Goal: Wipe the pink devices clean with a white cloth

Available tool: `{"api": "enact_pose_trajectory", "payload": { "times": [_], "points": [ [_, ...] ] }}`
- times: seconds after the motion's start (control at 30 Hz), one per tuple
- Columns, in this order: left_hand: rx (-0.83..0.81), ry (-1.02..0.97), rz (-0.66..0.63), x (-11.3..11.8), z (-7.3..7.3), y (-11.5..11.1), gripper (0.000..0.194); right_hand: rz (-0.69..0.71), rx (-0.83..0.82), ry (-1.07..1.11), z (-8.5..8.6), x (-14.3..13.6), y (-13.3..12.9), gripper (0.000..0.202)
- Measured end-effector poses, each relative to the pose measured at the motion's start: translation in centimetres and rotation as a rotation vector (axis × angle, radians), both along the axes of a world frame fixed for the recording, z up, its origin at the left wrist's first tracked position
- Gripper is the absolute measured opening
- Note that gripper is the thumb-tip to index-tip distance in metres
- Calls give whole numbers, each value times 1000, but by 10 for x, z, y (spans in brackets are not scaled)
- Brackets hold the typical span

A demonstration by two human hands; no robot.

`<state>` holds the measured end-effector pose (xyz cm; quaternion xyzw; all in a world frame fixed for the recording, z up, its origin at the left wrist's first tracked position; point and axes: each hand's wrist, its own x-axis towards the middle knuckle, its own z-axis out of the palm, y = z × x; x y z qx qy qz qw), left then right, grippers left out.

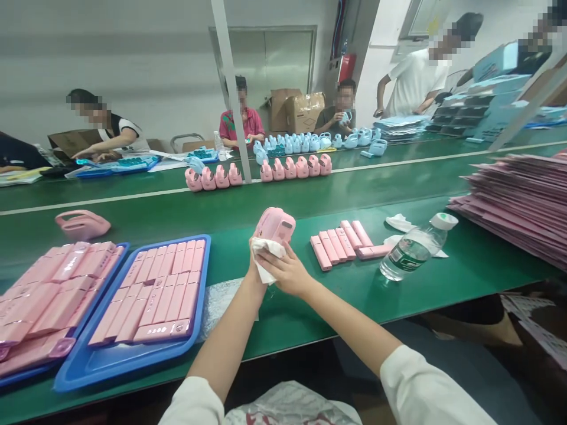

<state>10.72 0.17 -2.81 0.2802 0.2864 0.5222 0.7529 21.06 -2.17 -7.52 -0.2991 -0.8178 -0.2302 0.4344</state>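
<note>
Held up over the front edge of the green worktop is a pink rounded plastic housing with a dark slot on one end. My left hand grips it from the left and below, its fingers mostly hidden behind a white tissue. My right hand has its fingers closed over that tissue, pressing it against the housing's lower side. To the right of my hands lie several slim pink bars. A blue tray on the left bears rows of similar pink pieces.
More pink pieces fill another tray at far left, with a pink handled housing behind. A water bottle leans beside crumpled tissues. Flat pink cartons stack up at right. Pink housings line the belt; co-workers sit and stand beyond.
</note>
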Motion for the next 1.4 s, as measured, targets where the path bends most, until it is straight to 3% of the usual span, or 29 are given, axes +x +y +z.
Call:
{"api": "enact_pose_trajectory", "payload": {
  "times": [0.07,0.17,0.27,0.33,0.47,0.57,0.7,0.87,0.93,1.03,1.17,1.27,1.4],
  "points": [
    [-59,-34,4,3,-3,0,50,-76,39,-5,-4,4,6,48],
    [-146,-42,53,1,-9,-4,54,-252,-4,212,-10,0,12,50],
    [-240,60,150,-6,-14,-9,52,-110,8,91,-14,-13,15,48],
    [-248,-14,161,-10,-15,-10,43,-10,-21,31,-16,-20,20,44],
    [-199,-243,123,-13,-15,-2,52,-8,-440,651,-14,-33,29,55],
    [-163,-285,81,-14,-14,3,55,156,-670,959,-10,-49,18,62],
    [-92,-312,-8,-20,-15,2,61,325,-780,1182,-2,-61,-7,66],
    [-238,-354,-158,-26,-19,5,72,212,-859,1393,17,-47,2,64],
    [-257,-367,-210,-29,-21,8,73,53,-911,1311,26,-30,13,65],
    [-272,-414,-185,-30,-19,9,71,-234,-998,1076,37,5,20,64],
    [-255,-394,-64,-28,-16,12,73,-524,-1134,664,39,53,-1,34],
    [-125,-81,124,-25,-24,22,67,-798,-1168,370,30,69,-26,17],
    [-2,315,359,-23,-48,41,63,-971,-1233,77,16,70,-45,27]
  ]
}}
